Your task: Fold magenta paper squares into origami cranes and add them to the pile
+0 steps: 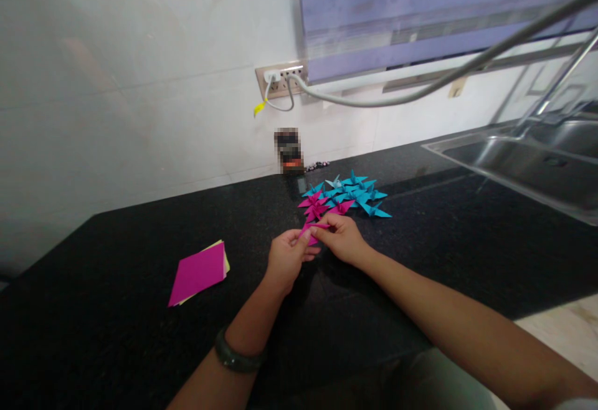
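Between my two hands is a small folded piece of pink origami paper [314, 230], held just above the black counter. My left hand [286, 259] pinches its left side between thumb and fingers. On the right side, the thumb and fingers of my right hand [344, 239] grip it too. Part of the paper is hidden behind my fingertips. Just beyond my hands lie several blue paper cranes [357, 193] in a cluster, with a few pink paper cranes [316, 206] at its near left. One paler crane [335, 182] sits among the blue ones.
A stack of square paper [199, 274], pink on top with yellow edges below, lies left on the black counter [126, 235]. A blurred-out upright object [289, 149] leans by the wall. A socket panel [280, 80] carries a grey cable [374, 101]. A steel sink [537, 154] is at right.
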`<control>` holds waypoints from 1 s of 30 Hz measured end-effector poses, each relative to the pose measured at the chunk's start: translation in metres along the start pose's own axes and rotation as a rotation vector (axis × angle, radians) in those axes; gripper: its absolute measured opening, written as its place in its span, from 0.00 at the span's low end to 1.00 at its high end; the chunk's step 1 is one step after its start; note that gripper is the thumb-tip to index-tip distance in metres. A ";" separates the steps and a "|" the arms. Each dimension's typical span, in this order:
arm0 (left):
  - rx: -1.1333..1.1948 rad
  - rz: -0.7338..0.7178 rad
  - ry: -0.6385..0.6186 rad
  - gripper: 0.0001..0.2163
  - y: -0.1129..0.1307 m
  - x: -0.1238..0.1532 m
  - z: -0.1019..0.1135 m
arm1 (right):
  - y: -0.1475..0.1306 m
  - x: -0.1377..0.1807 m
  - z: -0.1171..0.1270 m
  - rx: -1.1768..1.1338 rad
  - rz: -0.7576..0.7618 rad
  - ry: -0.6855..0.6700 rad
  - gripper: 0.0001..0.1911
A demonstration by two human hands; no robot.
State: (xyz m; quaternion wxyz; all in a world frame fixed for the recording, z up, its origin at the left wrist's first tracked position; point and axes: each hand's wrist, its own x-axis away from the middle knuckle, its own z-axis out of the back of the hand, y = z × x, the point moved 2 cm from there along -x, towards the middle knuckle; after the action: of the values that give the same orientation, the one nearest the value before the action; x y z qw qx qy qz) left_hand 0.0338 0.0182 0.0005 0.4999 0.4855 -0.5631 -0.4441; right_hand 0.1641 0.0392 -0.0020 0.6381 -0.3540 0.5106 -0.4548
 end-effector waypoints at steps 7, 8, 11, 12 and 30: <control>0.072 0.041 -0.096 0.11 -0.001 -0.002 0.001 | 0.002 -0.003 0.000 -0.071 -0.029 -0.036 0.16; 0.098 0.054 -0.143 0.11 -0.001 -0.002 0.000 | 0.003 -0.004 0.001 -0.082 -0.048 -0.032 0.18; 0.159 0.078 -0.226 0.12 -0.001 -0.001 0.000 | 0.004 -0.005 0.003 -0.083 -0.069 -0.014 0.20; 0.150 0.085 -0.222 0.13 -0.001 -0.001 0.001 | 0.004 -0.005 0.004 -0.065 -0.063 -0.011 0.20; -0.193 -0.013 -0.149 0.08 -0.001 0.000 -0.001 | 0.005 -0.004 0.001 -0.121 -0.089 -0.005 0.19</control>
State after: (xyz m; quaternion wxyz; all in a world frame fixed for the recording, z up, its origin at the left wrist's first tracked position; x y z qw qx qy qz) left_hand 0.0352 0.0179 -0.0002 0.4982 0.4044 -0.5502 -0.5343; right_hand 0.1660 0.0450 -0.0054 0.5958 -0.4153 0.5194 -0.4503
